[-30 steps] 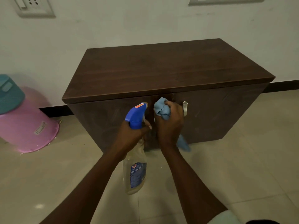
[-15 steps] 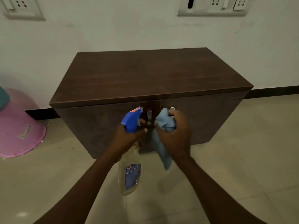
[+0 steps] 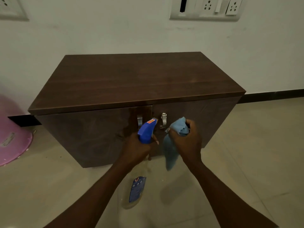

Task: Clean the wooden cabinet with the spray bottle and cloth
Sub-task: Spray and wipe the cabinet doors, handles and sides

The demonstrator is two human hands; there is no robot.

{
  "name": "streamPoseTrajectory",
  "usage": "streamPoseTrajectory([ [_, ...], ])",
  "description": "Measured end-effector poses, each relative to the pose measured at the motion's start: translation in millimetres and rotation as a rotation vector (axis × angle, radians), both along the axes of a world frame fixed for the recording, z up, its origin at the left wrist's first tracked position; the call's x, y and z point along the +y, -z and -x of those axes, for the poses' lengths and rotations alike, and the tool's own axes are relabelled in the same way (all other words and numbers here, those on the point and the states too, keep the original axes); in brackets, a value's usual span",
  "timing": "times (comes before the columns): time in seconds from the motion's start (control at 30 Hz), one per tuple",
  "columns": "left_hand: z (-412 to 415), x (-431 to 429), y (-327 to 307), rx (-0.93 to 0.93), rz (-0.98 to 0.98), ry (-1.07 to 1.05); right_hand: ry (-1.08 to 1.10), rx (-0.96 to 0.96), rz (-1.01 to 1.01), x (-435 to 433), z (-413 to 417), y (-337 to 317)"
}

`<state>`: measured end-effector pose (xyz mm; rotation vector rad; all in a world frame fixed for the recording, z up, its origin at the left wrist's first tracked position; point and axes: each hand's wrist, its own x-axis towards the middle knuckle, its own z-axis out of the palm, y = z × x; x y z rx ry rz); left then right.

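Note:
A dark wooden cabinet (image 3: 131, 79) stands against the white wall, its two doors closed, with two metal handles (image 3: 163, 120) at the middle. My left hand (image 3: 137, 149) grips the neck of a clear spray bottle (image 3: 146, 131) with a blue head, nozzle aimed at the door fronts near the handles. My right hand (image 3: 187, 142) holds a bunched light blue cloth (image 3: 171, 148) just in front of the right door, its tail hanging down. A wet patch shows on the doors around the handles.
An overturned pink plastic tub (image 3: 11, 135) lies on the tiled floor at the left. Socket plates (image 3: 205, 8) sit on the wall above the cabinet. Beige floor tiles (image 3: 246, 153) stretch to the right of the cabinet.
My right hand with the cloth has drawn back from the door centre and shifted right, uncovering both handles. The view has tilted up and moved back. The spray bottle stays pointed at the doors.

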<state>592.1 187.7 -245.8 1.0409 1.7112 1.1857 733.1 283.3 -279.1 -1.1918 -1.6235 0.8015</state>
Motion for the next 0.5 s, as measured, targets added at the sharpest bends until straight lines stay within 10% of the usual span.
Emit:
streamPoseTrajectory([
  [0.5,-14.7,20.1,-0.4,0.067,0.016,-0.043,-0.073,-0.092,0.064,9.1,-17.5,5.3],
])
